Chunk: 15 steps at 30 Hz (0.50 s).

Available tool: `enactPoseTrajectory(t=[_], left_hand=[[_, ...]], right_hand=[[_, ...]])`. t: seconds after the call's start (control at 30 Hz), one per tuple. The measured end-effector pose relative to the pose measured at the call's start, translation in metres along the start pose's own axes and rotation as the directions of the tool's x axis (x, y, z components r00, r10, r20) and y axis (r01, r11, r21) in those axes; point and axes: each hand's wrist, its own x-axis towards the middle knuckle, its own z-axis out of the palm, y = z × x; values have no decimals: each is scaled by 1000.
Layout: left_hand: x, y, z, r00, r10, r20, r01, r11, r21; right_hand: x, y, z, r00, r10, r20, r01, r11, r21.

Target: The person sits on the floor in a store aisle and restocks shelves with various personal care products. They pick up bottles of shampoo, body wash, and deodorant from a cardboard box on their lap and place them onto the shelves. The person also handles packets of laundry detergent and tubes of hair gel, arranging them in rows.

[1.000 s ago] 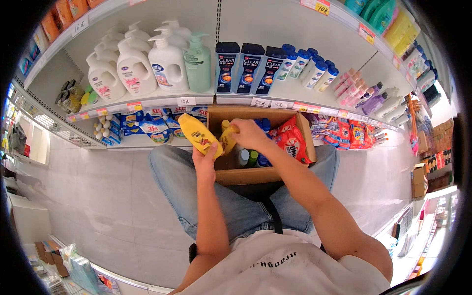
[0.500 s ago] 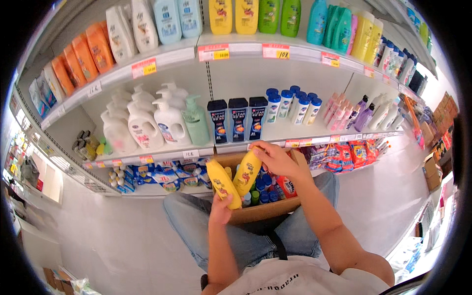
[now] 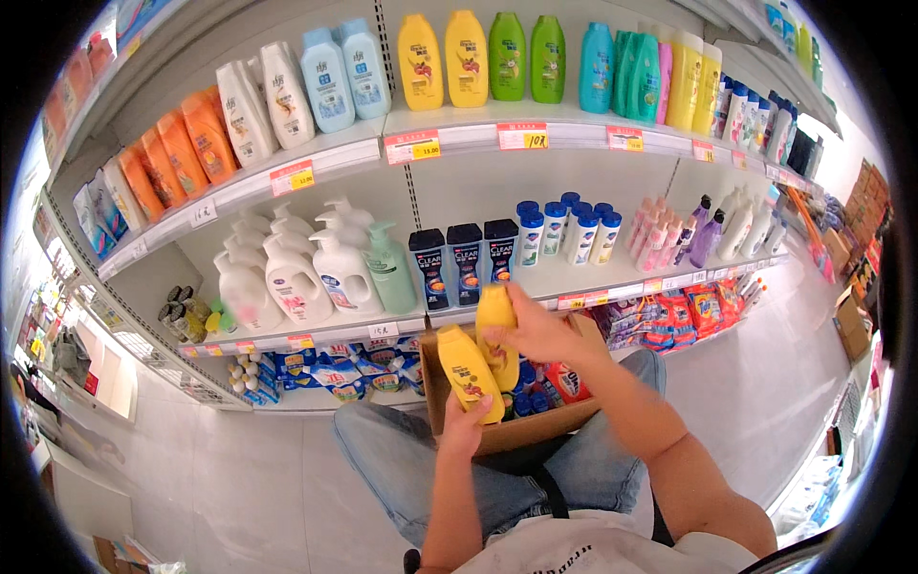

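Observation:
My left hand (image 3: 465, 427) is wrapped round the lower end of a yellow shampoo bottle (image 3: 467, 371), which leans to the left over the open cardboard box (image 3: 507, 438). Just beyond it, my right hand (image 3: 524, 331) grips a second yellow shampoo bottle (image 3: 495, 308) by its side, nearly upright. The two bottles overlap, and the left one hides part of the right one. Inside the box, by my knees, are several blue-capped bottles (image 3: 528, 390) and a red packet (image 3: 568, 382).
Two matching yellow bottles (image 3: 467, 59) stand beside green bottles (image 3: 507, 57) on the upper shelf (image 3: 459, 119). Three dark blue bottles (image 3: 466, 267) stand on the middle shelf just beyond the box, between white pump bottles (image 3: 296, 277) and small blue-capped bottles (image 3: 581, 239). Detergent bags (image 3: 673, 321) lie low down.
My view has tilted upward, showing more of the upper shelf. My right hand has shifted from its bottle's top to its side, and that bottle stands straighter. Both hands still hold their bottles.

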Motion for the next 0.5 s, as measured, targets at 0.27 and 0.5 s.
enactPoseTrajectory(t=[0.27, 0.5], left_hand=[[1, 14, 11, 993, 98, 63, -97, 995, -20], [3, 17, 15, 1000, 18, 20, -19, 999, 28]], right_hand=[[85, -199, -111, 521, -720, -458, 697, 669, -258], [194, -229, -125, 757, -545, -360, 555, 827, -84]])
